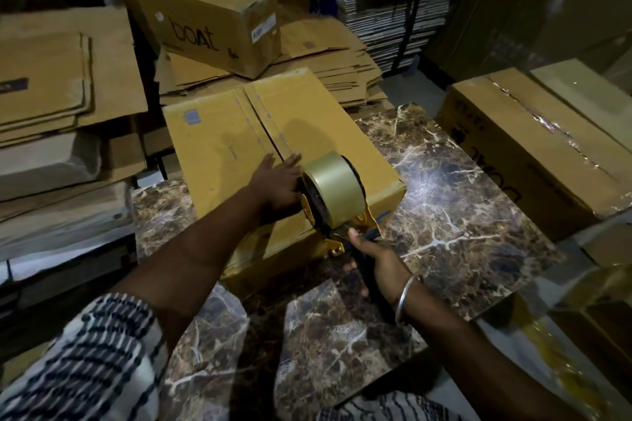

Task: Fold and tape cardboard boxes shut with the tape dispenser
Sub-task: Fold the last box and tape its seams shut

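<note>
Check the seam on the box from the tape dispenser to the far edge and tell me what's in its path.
The left hand rests flat on the box right beside the tape dispenser, its fingertips at the seam. Beyond them nothing visible lies on the seam up to the far edge. The right hand grips the handle.

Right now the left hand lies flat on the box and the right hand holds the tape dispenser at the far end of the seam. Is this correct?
One detail is wrong. The head view shows the tape dispenser at the near end of the seam, by the box edge closest to the person, not the far end. The rest holds: the left hand lies flat on the box and the right hand holds the dispenser's handle.
</note>
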The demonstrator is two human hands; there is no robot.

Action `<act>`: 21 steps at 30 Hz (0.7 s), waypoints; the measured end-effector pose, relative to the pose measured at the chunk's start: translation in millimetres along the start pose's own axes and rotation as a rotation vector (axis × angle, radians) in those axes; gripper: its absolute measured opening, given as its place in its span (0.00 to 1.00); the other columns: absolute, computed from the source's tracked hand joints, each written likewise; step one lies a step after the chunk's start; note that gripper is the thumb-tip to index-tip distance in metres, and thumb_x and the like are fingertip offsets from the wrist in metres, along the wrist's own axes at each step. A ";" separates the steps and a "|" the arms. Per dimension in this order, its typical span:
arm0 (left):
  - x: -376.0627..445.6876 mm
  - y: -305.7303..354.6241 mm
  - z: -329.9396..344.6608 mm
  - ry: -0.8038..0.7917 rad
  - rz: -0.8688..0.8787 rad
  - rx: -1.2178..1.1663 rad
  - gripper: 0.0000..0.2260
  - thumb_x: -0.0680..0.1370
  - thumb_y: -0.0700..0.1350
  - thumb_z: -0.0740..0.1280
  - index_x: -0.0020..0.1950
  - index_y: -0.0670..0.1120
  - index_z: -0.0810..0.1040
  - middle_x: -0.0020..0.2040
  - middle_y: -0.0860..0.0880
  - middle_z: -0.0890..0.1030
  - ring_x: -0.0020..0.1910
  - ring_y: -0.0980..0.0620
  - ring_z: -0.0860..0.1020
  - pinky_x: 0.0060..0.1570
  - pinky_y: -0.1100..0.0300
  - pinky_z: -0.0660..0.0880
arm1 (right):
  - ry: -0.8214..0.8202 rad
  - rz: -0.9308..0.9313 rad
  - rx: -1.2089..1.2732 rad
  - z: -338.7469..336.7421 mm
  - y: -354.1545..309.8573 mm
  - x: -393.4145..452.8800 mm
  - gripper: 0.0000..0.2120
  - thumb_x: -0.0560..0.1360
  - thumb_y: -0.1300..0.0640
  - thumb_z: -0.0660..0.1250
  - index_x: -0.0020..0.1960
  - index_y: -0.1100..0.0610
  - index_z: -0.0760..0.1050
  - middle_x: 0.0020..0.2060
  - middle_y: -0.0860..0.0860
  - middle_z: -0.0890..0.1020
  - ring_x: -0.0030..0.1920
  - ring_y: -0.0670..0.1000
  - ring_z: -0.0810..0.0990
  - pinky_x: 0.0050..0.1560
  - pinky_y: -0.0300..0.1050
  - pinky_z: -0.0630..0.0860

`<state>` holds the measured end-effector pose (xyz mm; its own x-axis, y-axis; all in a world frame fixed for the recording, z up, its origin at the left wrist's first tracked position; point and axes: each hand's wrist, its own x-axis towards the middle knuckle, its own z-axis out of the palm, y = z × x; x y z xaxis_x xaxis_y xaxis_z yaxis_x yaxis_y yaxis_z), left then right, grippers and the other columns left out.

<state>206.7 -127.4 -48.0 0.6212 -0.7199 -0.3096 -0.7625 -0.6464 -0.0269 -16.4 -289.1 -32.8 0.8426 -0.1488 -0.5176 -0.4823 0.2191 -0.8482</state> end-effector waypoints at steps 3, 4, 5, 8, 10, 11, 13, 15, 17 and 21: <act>-5.5 3.9 1.1 0.021 0.018 0.026 0.27 0.82 0.60 0.53 0.81 0.62 0.52 0.82 0.57 0.52 0.81 0.50 0.42 0.73 0.30 0.43 | 0.018 -0.036 -0.017 -0.6 4.2 -1.5 0.42 0.60 0.29 0.71 0.50 0.68 0.78 0.42 0.64 0.77 0.38 0.64 0.72 0.23 0.40 0.66; -7.9 5.6 -0.7 0.026 0.025 0.031 0.26 0.82 0.60 0.53 0.80 0.62 0.50 0.81 0.59 0.49 0.81 0.49 0.42 0.73 0.30 0.43 | 0.027 -0.051 -0.020 -1.2 6.2 -3.3 0.43 0.61 0.30 0.71 0.50 0.71 0.76 0.40 0.64 0.76 0.33 0.63 0.71 0.23 0.40 0.66; -9.3 6.8 -2.0 0.022 0.031 0.036 0.26 0.83 0.60 0.53 0.80 0.63 0.48 0.79 0.61 0.45 0.81 0.48 0.41 0.73 0.30 0.43 | 0.031 -0.063 -0.017 -2.3 9.1 -5.8 0.42 0.62 0.31 0.71 0.49 0.73 0.76 0.38 0.64 0.76 0.30 0.61 0.72 0.24 0.41 0.67; -10.1 7.5 -2.0 0.043 0.014 -0.008 0.29 0.79 0.69 0.43 0.78 0.66 0.39 0.77 0.63 0.38 0.81 0.49 0.41 0.73 0.30 0.41 | 0.001 -0.089 0.072 -9.2 21.5 -20.7 0.26 0.67 0.40 0.73 0.47 0.65 0.82 0.40 0.62 0.83 0.36 0.56 0.83 0.38 0.44 0.77; -7.7 6.7 1.8 0.069 0.001 -0.085 0.34 0.73 0.73 0.33 0.78 0.66 0.36 0.79 0.63 0.39 0.80 0.51 0.40 0.73 0.30 0.40 | 0.012 -0.066 0.100 -17.5 33.4 -31.1 0.26 0.64 0.40 0.76 0.42 0.64 0.82 0.35 0.60 0.81 0.30 0.53 0.82 0.33 0.42 0.76; -6.7 6.2 3.0 0.078 0.007 -0.092 0.36 0.70 0.74 0.30 0.78 0.66 0.36 0.80 0.63 0.40 0.80 0.51 0.41 0.73 0.30 0.39 | 0.043 -0.063 0.091 -20.9 39.6 -35.3 0.28 0.61 0.37 0.78 0.39 0.63 0.81 0.31 0.58 0.79 0.25 0.51 0.78 0.27 0.39 0.72; -6.3 7.8 2.4 0.107 0.012 -0.053 0.39 0.69 0.75 0.27 0.79 0.65 0.38 0.81 0.61 0.42 0.81 0.50 0.42 0.72 0.30 0.39 | 0.090 -0.076 0.067 -24.4 49.2 -39.9 0.35 0.55 0.31 0.79 0.37 0.64 0.80 0.30 0.60 0.76 0.20 0.51 0.72 0.23 0.39 0.67; -5.7 10.3 0.0 0.124 0.011 -0.010 0.39 0.70 0.72 0.28 0.81 0.62 0.40 0.81 0.59 0.44 0.81 0.51 0.44 0.74 0.32 0.39 | 0.108 -0.106 0.039 -24.9 53.9 -40.2 0.41 0.51 0.26 0.78 0.41 0.64 0.82 0.30 0.62 0.76 0.20 0.54 0.71 0.24 0.41 0.66; -5.6 16.4 -2.6 0.132 0.084 -0.015 0.35 0.74 0.70 0.34 0.80 0.61 0.41 0.82 0.58 0.45 0.81 0.51 0.44 0.74 0.35 0.40 | 0.115 -0.124 0.050 -24.6 58.3 -36.8 0.37 0.54 0.27 0.78 0.43 0.60 0.84 0.32 0.63 0.78 0.23 0.57 0.75 0.27 0.44 0.70; -8.6 26.6 -2.9 0.046 0.198 -0.001 0.30 0.83 0.59 0.57 0.75 0.62 0.38 0.77 0.62 0.39 0.81 0.51 0.42 0.74 0.36 0.39 | 0.103 -0.090 0.100 -28.2 69.9 -21.6 0.35 0.61 0.34 0.80 0.41 0.67 0.77 0.43 0.80 0.73 0.41 0.82 0.74 0.44 0.60 0.70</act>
<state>181.6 -139.1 -43.3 0.4671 -0.8435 -0.2650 -0.8702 -0.4917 0.0313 -75.0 -297.7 -84.0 0.8500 -0.2688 -0.4530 -0.3753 0.2944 -0.8789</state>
